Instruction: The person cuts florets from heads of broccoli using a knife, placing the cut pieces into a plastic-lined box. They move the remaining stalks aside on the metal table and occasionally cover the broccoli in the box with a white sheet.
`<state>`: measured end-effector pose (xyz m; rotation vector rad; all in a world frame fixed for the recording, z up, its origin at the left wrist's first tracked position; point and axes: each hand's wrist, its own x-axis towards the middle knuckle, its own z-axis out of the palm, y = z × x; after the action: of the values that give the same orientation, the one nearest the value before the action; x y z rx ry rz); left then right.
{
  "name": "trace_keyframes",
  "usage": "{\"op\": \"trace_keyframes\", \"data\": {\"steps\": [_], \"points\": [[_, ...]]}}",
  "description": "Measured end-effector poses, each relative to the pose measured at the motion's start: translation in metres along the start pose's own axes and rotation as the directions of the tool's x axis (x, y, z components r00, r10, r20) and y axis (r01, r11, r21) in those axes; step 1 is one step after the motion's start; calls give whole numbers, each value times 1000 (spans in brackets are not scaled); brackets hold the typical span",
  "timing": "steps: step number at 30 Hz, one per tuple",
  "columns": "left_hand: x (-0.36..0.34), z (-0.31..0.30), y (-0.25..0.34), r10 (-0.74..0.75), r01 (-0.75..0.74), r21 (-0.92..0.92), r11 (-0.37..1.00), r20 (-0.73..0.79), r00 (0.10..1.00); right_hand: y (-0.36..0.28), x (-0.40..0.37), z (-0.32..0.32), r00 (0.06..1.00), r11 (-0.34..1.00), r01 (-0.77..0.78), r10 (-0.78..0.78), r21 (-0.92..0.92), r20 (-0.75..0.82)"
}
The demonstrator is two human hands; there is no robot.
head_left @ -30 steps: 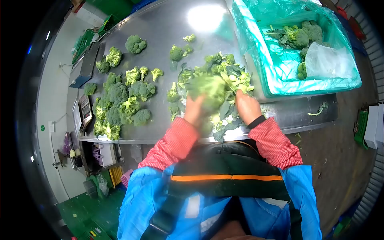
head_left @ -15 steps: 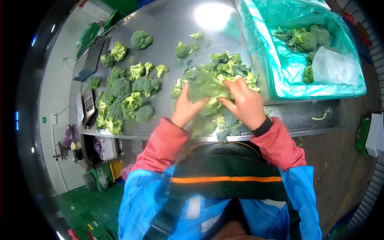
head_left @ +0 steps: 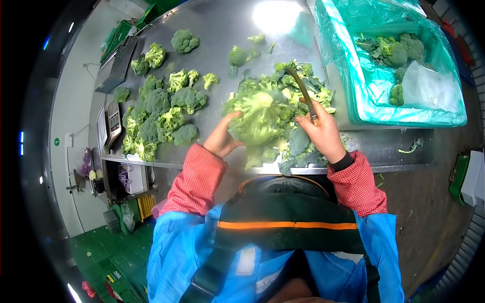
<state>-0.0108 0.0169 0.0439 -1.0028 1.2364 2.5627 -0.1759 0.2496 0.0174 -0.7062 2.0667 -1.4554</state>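
The tabletop [head_left: 217,30] is smooth metal, glossy under a bright glare. The bin liner [head_left: 353,86] is thin translucent plastic, shiny and crinkled. The broccoli head [head_left: 257,116] looks matt and knobbly. The knife [head_left: 303,93] blade is dull, dark metal. The sleeves [head_left: 199,177] are matt woven cloth.

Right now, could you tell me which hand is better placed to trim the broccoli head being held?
Probably the right hand: it grips the knife, blade beside the broccoli head, which the left hand steadies.

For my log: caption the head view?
Over a steel table, left hand holds broccoli, right hand a knife.
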Motion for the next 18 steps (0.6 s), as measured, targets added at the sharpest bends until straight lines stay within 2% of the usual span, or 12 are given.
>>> {"op": "trace_keyframes", "data": {"steps": [3,4,5,7,8,11,13,15,16,18], "points": [[-9,11,14,-93,85,166,982,42,995,-31,-4,8,959,959,281,-280,25,-37],[-10,15,16,-96,76,266,961,64,993,-33,0,8,954,954,300,-300,21,-9],[-11,18,17,-102,74,239,968,110,989,-35,3,9,947,947,319,-320,19,19],[-10,22,19,-107,69,185,980,205,973,-27,12,5,951,963,270,-269,10,150],[-11,22,21,-79,27,191,981,266,961,-26,11,6,983,976,116,-140,186,118],[-5,18,4,221,-330,447,831,279,935,-14,11,15,999,924,-41,31,381,32],[2,25,-11,340,-350,520,779,118,933,-17,8,20,987,913,-158,140,376,75],[6,33,-22,356,-337,325,884,-1,934,-19,6,24,974,880,-224,193,420,116],[6,34,-21,319,-312,224,923,7,948,-18,7,23,975,866,-218,174,450,136],[4,37,-17,242,-242,15,970,34,970,-13,6,21,997,906,-64,38,417,71]]}}
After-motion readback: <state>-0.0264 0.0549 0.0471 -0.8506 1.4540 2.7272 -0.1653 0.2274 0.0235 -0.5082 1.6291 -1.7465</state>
